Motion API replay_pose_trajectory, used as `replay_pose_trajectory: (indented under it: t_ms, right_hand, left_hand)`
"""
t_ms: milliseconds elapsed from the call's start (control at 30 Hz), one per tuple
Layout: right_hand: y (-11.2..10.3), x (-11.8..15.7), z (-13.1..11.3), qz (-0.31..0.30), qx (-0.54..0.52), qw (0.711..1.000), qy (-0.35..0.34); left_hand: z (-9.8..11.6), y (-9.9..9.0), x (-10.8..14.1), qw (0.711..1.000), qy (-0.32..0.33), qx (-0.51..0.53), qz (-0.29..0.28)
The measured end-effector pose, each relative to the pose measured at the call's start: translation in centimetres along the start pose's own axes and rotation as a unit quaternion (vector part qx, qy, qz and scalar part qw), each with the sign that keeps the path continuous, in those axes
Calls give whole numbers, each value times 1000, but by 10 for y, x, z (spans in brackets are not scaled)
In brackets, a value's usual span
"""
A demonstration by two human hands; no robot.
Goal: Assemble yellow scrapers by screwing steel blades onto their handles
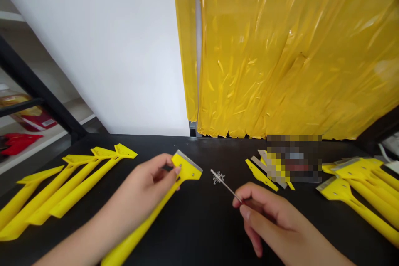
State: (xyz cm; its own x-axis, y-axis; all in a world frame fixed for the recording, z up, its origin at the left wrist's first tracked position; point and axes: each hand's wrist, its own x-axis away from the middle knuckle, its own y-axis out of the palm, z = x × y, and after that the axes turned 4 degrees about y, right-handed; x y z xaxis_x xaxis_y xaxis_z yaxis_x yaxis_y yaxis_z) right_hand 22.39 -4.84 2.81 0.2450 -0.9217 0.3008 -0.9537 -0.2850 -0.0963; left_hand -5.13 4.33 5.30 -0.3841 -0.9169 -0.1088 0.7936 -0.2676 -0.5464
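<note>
My left hand (pixel 158 174) is closed on a yellow scraper (pixel 187 168) near its head; a metal blade runs along the top edge, and two screws show in the head. The long handle slants down to the lower left. In my right hand (pixel 264 216) a thin screwdriver (pixel 229 188) is pinched near its red part, its shaft pointing up and left. The tip is over a small pile of screws (pixel 218 177) on the black table (pixel 199 232), apart from the scraper.
Several yellow handles (pixel 84 183) lie at the left, several scrapers (pixel 346 191) at the right. Loose yellow plates (pixel 260 174) and metal blades lie beside a pixelated patch. Behind hang a white panel (pixel 124 50) and yellow film (pixel 280 50); shelves (pixel 75 110) stand at left.
</note>
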Motion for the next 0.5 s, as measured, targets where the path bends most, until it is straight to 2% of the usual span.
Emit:
replay_pose_trajectory:
  t_ms: [67, 200, 333, 500]
  right_hand:
    - [-3, -3, 3, 10, 11, 999, -30]
    - [-5, -6, 3, 19, 82, 994, -66]
    - [-6, -6, 5, 29, 138, 986, -92]
    - [-13, -9, 11, 53, 137, 982, -117]
  left_hand:
    - [-11, -15, -13, 997, -50, 61, -11]
    - [-27, -34, -27, 990, -97, 89, 52]
    - [-35, -39, -32, 989, -105, 59, 88]
    - [-54, -42, -38, 989, -103, -5, 107]
